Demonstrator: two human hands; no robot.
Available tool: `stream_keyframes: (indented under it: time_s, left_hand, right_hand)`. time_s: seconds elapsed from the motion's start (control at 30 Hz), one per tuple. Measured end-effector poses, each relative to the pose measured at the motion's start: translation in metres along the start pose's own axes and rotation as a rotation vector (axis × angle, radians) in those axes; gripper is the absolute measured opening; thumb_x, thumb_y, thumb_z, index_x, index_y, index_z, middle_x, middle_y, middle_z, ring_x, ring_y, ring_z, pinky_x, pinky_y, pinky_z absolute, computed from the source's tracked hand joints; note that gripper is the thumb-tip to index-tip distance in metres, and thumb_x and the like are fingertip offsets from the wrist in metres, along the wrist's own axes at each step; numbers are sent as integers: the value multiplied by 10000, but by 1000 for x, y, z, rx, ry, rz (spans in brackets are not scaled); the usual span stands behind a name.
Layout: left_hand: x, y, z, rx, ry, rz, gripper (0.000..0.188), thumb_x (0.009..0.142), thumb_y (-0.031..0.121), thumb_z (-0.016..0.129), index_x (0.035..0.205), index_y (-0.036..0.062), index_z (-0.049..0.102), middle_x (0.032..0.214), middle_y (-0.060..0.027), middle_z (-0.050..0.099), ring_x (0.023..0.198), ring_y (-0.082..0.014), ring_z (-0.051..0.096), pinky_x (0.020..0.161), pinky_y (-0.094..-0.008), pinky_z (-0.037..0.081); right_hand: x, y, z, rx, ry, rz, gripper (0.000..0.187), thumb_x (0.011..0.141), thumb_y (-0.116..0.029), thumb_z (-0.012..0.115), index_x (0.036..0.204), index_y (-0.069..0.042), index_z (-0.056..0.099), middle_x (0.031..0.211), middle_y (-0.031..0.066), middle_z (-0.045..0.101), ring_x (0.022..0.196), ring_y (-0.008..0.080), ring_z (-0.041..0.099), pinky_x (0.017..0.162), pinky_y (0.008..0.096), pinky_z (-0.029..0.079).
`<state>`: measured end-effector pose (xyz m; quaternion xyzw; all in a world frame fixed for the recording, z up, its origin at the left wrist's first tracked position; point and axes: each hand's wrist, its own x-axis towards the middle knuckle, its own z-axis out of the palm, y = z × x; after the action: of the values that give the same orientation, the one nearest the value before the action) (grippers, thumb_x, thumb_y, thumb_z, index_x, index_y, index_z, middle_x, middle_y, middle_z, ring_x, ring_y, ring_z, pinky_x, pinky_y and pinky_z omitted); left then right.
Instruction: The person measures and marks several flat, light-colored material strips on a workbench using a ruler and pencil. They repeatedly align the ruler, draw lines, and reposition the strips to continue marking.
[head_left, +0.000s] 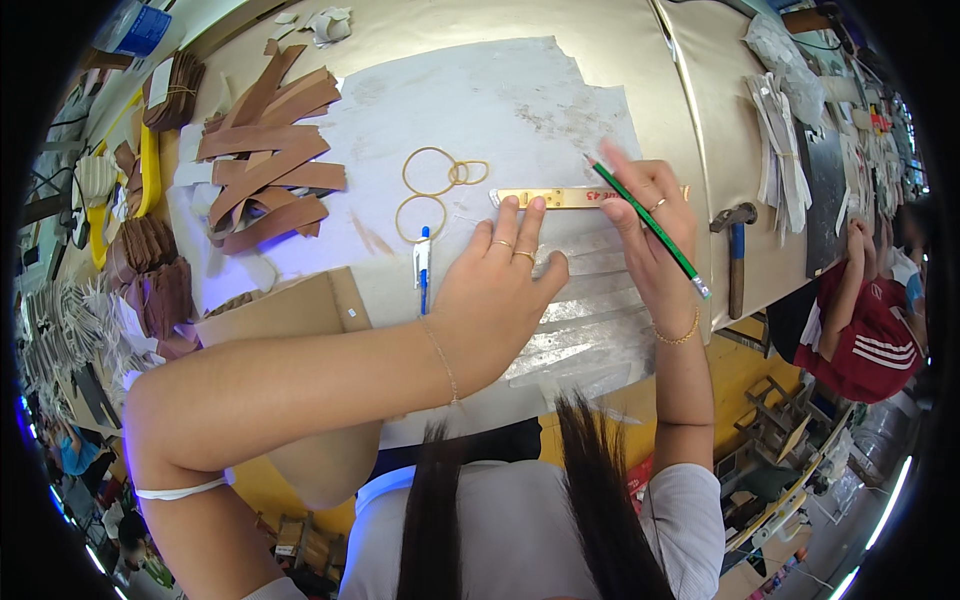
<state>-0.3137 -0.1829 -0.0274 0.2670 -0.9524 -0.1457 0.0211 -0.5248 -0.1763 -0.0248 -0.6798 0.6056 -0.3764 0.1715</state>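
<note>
My left hand (497, 285) lies palm down, its fingertips pressing on the left part of a narrow gold strip (566, 197) with small holes and red marks. The strip runs crosswise on a grey sheet (480, 110). In my right hand (655, 240) is a green pencil (650, 226), its point up toward the left. That hand is over the strip's right part and covers some of it. Under and between my hands lie several pale, translucent strips (580, 330). A blue and white pen (424, 270) and thin rubber bands (429, 170) rest left of my left hand.
Brown strips (275, 150) are piled at the left, near brown bundles (150, 250) and a yellow rack (150, 155). A tan curved panel (290, 320) is under my left forearm. On the right are a hammer (736, 260) and white strips (782, 150). A person in red (865, 335) sits beyond.
</note>
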Motion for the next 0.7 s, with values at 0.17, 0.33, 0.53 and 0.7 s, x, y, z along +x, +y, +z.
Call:
stream_keyframes:
  time_s: [0.17,0.33,0.53,0.7]
  left_hand:
    - [2,0,-3,-14,-12,9,482,810,76,658,1284,74,574,1513,-367,429,1371,-511,454,1081,-490,417]
    - [1,0,-5,-12,-26,18,489,811,86,662,1290,65,569,1513,-377,421,1376,-525,443,1093,-494,402]
    - [0,0,-6,-1,-32,22,494,813,101,671,1294,60,565,1511,-382,420,1376,-527,442,1098,-494,396]
    - [2,0,-5,-5,-47,26,478,826,109,669,1290,55,568,1518,-387,408,1370,-518,450,1093,-489,400]
  right_hand:
    - [-13,0,8,231,-60,247,180,978,-172,711,985,5,745,853,102,721,697,166,623,652,290,501]
    - [-11,-1,12,133,-71,161,160,966,-158,716,955,-2,746,832,108,726,664,187,649,612,301,506]
    - [-8,-2,12,11,-128,37,121,970,-104,700,968,8,746,860,105,739,698,180,664,643,284,519]
    - [-8,-4,9,77,-139,120,119,982,-81,683,1005,13,751,887,119,743,720,162,661,668,277,521]
